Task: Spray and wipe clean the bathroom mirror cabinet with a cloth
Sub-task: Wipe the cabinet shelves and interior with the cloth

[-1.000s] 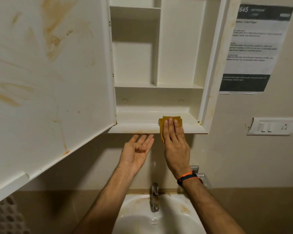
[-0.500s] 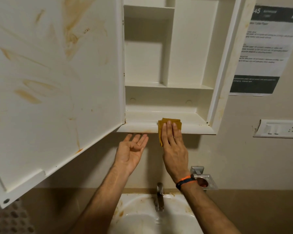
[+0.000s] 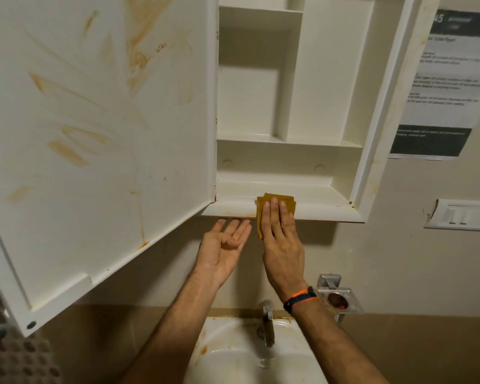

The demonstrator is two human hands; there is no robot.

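Head view. Right hand [image 3: 281,239]: fingers straight and together, pressing one folded mustard cloth [image 3: 263,207] flat on the front lip of the mirror cabinet [image 3: 324,210]; no curl around it. Left hand [image 3: 222,246]: palm up, fingers loosely spread, holding nothing, just under the lip. Cabinet door [image 3: 94,134] open, orange-brown streaks. One tap [image 3: 268,321], one basin [image 3: 233,353] below.
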